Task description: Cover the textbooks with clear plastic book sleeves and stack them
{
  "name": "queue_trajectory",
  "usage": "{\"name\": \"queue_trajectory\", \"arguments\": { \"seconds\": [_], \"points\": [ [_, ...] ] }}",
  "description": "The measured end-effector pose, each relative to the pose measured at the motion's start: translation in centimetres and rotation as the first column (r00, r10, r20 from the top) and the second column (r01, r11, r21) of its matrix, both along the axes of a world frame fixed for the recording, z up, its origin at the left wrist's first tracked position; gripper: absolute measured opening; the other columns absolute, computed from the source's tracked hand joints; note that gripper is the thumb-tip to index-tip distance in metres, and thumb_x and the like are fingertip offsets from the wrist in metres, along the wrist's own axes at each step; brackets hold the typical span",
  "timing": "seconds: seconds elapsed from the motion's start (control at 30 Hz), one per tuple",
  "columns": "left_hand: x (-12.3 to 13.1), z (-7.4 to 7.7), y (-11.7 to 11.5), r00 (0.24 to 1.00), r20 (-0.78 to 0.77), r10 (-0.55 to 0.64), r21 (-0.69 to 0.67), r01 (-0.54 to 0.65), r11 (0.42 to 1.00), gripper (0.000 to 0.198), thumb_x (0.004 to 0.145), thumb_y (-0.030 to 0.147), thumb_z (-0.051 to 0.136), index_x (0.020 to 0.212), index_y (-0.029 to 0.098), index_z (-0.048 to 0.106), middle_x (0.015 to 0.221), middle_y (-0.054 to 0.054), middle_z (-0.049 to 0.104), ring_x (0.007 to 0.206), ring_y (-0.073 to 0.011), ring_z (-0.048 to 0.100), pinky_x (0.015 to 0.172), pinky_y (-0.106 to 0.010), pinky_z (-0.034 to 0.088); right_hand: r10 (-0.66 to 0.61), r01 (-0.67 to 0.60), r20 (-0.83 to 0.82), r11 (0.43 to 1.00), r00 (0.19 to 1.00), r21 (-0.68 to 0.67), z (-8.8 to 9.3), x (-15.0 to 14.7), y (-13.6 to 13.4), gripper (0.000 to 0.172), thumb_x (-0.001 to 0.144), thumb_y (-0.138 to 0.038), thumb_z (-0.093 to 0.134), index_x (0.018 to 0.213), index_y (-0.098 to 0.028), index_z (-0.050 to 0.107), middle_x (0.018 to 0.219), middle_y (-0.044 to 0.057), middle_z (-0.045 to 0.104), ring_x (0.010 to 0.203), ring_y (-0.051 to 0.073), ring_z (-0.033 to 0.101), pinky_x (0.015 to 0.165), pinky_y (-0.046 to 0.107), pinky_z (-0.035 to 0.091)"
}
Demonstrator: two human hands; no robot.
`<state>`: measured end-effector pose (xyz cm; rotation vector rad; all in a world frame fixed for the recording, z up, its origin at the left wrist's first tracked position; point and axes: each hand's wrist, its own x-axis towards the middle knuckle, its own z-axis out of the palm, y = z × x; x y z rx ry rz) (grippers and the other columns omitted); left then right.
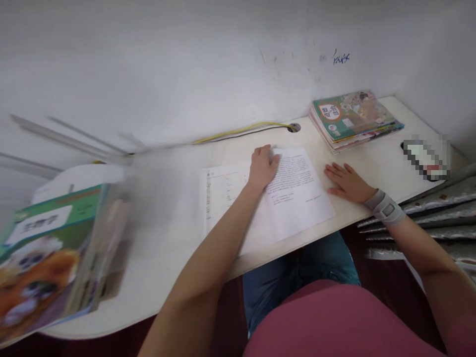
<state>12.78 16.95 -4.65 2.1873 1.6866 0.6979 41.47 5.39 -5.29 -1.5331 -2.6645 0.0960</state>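
An open booklet or set of printed sheets (297,198) lies on the white table, with dense text on its right page and a table-like layout on its left page. Across the upper middle of the pages rests my left hand (263,167), its fingers apart and grasping nothing. Flat on the table just right of the pages is my right hand (348,183), fingers spread, with a grey band on the wrist.
A stack of books (353,116) sits at the back right, with a blurred-out phone-like object (426,158) beside it. Another book stack (48,248) is at the left. A yellow cable (238,131) runs along the wall to a hole in the white table (163,277).
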Motion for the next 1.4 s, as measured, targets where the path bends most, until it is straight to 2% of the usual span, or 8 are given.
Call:
{"name": "queue_trajectory", "arguments": {
  "seconds": [0.13, 0.2, 0.3, 0.53, 0.9, 1.2, 1.4],
  "points": [
    [-0.1, 1.1, 1.8, 0.989, -0.034, 0.141, -0.068, -0.143, 0.987, 0.035, 0.087, 0.032, 0.042, 0.109, 0.012, 0.061, 0.113, -0.017, 0.059, 0.108, -0.025, 0.054, 0.097, -0.037, 0.043, 0.001, -0.001, 0.009, 1.0, 1.0, 0.009, 0.1, 0.0, 0.0, 0.064, 0.096, -0.053, 0.029, 0.144, -0.012, 0.034, 0.151, 0.015, 0.033, 0.14, 0.03, 0.028, 0.11, 0.055, 0.024],
    [0.0, 1.6, 2.6, 0.988, -0.071, 0.138, -0.129, -0.146, 0.981, 0.029, 0.085, 0.033, 0.045, 0.096, 0.014, 0.065, 0.102, -0.014, 0.063, 0.099, -0.0244, 0.057, 0.09, -0.036, 0.045, 0.001, -0.001, 0.016, 1.0, 1.0, 0.014, 0.0, 0.0, -0.1, 0.064, 0.096, -0.053, 0.029, 0.144, -0.01, 0.035, 0.151, 0.015, 0.033, 0.14, 0.03, 0.028, 0.11, 0.055, 0.024],
    [0.5, 1.9, 3.1, 0.989, -0.086, 0.119, -0.171, -0.132, 0.976, 0.024, 0.084, 0.031, 0.046, 0.089, 0.016, 0.064, 0.094, -0.01, 0.065, 0.092, -0.0225, 0.059, 0.086, -0.034, 0.046, 0.0, 0.0, 0.013, 1.0, 1.0, 0.029, -0.1, -0.1, -0.1, 0.064, 0.095, -0.053, 0.029, 0.144, -0.012, 0.035, 0.152, 0.015, 0.033, 0.14, 0.03, 0.029, 0.11, 0.055, 0.025],
    [2.3, 1.3, 2.7, 0.979, -0.11, 0.17, -0.133, -0.184, 0.974, 0.023, 0.088, 0.026, 0.04, 0.097, 0.017, 0.06, 0.113, -0.016, 0.058, 0.104, -0.0268, 0.057, 0.088, -0.04, 0.044, -0.001, 0.0, 0.024, 0.999, 1.0, 0.041, -0.3, -0.1, -0.2, 0.064, 0.095, -0.054, 0.029, 0.145, -0.012, 0.034, 0.152, 0.015, 0.032, 0.14, 0.03, 0.028, 0.11, 0.055, 0.024],
    [3.4, 0.9, 2.5, 0.968, -0.18, 0.174, -0.049, -0.186, 0.981, 0.028, 0.09, 0.023, 0.035, 0.104, 0.016, 0.058, 0.119, -0.021, 0.054, 0.111, -0.0339, 0.051, 0.089, -0.049, 0.042, 0.001, -0.002, 0.026, 0.999, 1.0, 0.034, -0.3, -0.1, -0.1, 0.068, 0.095, -0.057, 0.027, 0.146, -0.012, 0.031, 0.152, 0.015, 0.031, 0.141, 0.03, 0.026, 0.111, 0.055, 0.022],
    [3.1, 0.7, 2.7, 0.965, -0.245, 0.095, -0.043, -0.109, 0.993, 0.029, 0.091, 0.024, 0.034, 0.107, 0.017, 0.057, 0.116, -0.019, 0.054, 0.111, -0.0329, 0.05, 0.088, -0.047, 0.041, -0.005, 0.005, -0.001, 0.999, 1.0, 0.033, -0.3, -0.1, -0.1, 0.071, 0.093, -0.059, 0.028, 0.147, -0.014, 0.028, 0.151, 0.015, 0.034, 0.14, 0.03, 0.028, 0.111, 0.054, 0.022],
    [3.2, 0.6, 2.7, 0.971, -0.213, 0.108, -0.033, -0.118, 0.993, 0.028, 0.091, 0.027, 0.037, 0.106, 0.017, 0.058, 0.115, -0.019, 0.054, 0.11, -0.0325, 0.051, 0.089, -0.046, 0.041, -0.009, 0.009, -0.003, 0.999, 1.0, 0.037, -0.4, 0.0, -0.1, 0.071, 0.092, -0.061, 0.032, 0.145, -0.014, 0.034, 0.152, 0.018, 0.032, 0.14, 0.03, 0.028, 0.111, 0.053, 0.022]
  ]
}}
